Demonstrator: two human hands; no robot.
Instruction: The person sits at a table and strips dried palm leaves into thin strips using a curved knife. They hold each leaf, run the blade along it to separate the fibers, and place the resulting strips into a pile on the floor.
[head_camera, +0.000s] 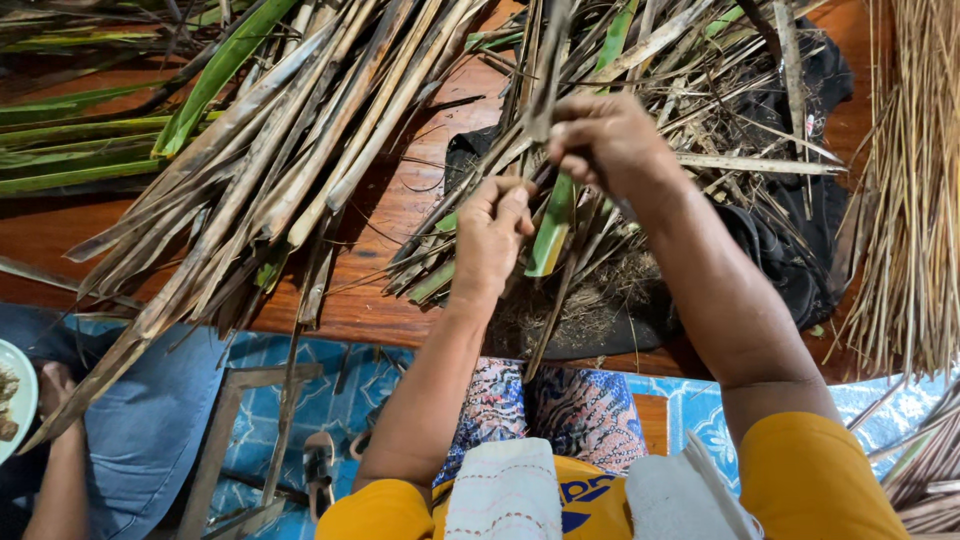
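Both hands up over wooden tabletop (400, 215), amid heaps of long leaves. Left hand (492, 235) pinched shut on green leaf strip (551, 228); right hand (607, 140) clamped on dry brown strip (545, 80) above it. Risks, prob.: strip splitting off-line if pulled unevenly, sharp leaf edge slicing fingers (515, 205), loose dry leaves (270, 150) sliding off tabletop edge w/ any elbow nudge.

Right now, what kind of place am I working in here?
Probably a home or village craft spot for leaf weaving or thatching. Long dried leaf strips pile on a wooden platform, a straw bundle lies alongside, and your left hand and right hand grip a green strip.
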